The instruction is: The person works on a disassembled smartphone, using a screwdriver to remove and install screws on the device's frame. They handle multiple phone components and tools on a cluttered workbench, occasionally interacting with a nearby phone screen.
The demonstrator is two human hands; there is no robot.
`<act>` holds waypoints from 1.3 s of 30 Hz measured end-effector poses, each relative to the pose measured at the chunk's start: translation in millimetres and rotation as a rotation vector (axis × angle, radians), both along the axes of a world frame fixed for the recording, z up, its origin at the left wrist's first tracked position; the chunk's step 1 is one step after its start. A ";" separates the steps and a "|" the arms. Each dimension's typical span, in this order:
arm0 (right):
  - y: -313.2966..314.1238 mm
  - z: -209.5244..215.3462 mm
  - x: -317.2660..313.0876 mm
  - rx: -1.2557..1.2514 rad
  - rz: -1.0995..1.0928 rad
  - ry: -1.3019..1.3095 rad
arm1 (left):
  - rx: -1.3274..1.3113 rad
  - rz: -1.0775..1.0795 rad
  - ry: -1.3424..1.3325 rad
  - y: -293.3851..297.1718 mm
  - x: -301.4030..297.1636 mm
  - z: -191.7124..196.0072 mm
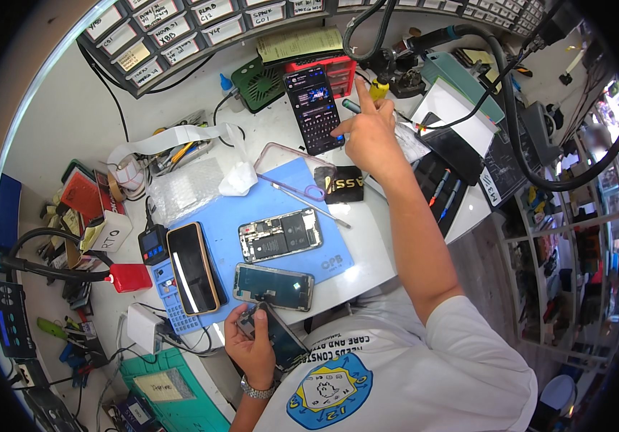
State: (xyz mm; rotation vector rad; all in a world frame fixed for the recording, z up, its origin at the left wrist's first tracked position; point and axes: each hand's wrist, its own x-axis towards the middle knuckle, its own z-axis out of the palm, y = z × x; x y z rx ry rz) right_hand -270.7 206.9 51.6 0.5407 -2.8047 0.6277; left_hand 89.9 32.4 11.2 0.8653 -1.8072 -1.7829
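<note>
A detached phone screen (285, 340), dark with its inner side showing, is gripped by my left hand (252, 348) at the bench's front edge. Farther off, my right hand (373, 137) reaches to a lit smartphone (312, 108) propped up with a keyboard on its display. The thumb is at the lower right of that display, and a slim green-ended tool (351, 106) is held among the fingers. An opened phone (280, 235) with bare inner parts lies on the blue mat (338, 259). Another detached screen (273, 286) lies just nearer. To its left rests a phone in a tan case (196, 268).
A metal tool (315, 207), a black pouch (343, 184) and bubble wrap (183, 189) lie around the mat. Behind the lit smartphone stands a red drawer box (340, 75). Thick black cables (511, 108) hang at the right. Labelled drawers (173, 30) line the back.
</note>
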 end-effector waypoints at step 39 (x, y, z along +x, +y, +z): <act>1.3 -3.9 -3.4 0.020 -0.015 0.011 | -0.015 0.002 -0.002 0.8 -1.9 1.6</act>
